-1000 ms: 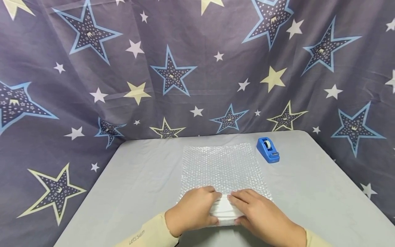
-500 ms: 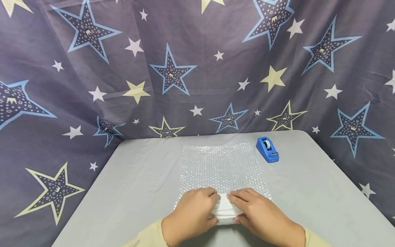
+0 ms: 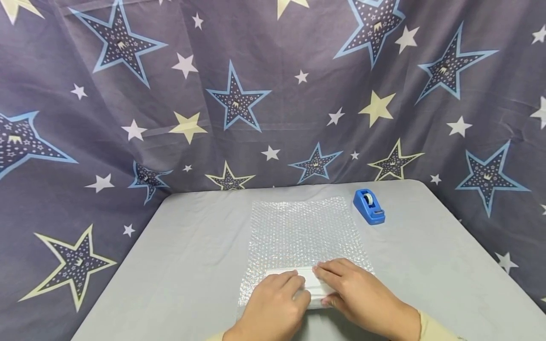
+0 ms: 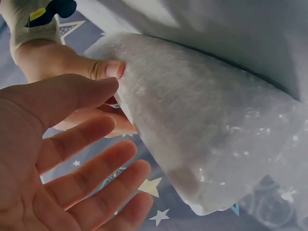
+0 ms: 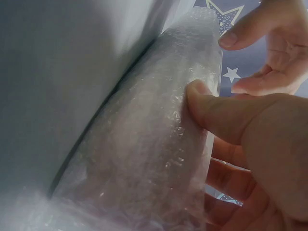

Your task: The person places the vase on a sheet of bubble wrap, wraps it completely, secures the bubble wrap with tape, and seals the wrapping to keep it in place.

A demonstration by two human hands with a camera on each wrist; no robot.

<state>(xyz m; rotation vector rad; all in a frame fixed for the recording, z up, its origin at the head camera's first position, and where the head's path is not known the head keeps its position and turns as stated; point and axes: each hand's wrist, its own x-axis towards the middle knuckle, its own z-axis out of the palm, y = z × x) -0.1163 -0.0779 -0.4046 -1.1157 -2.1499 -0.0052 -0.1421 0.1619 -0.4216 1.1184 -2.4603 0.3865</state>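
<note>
Bubble wrap [image 3: 303, 232] lies spread on the table, its near end wrapped round a white, flat-sided bundle [image 3: 313, 284]. My right hand [image 3: 362, 296] holds the bundle's right part, thumb at the near side and fingers over the top. In the right wrist view, that thumb [image 5: 202, 103] presses into the clear plastic. Off the bundle, my left hand [image 3: 273, 305] hovers close over its left part. Its fingers [image 4: 101, 178] are spread and relaxed in the left wrist view, beside the bundle's edge [image 4: 192, 110]. What is inside the wrap is hidden.
A blue tape dispenser [image 3: 369, 207] with a roll of tape stands at the back right, beside the sheet's far corner. The grey-covered table [image 3: 192, 255] meets a star-patterned curtain [image 3: 273, 94] behind and at both sides.
My left hand has let go of the bundle and shifted toward me, baring more of its white top. My right hand keeps its hold, and the dispenser stays put.
</note>
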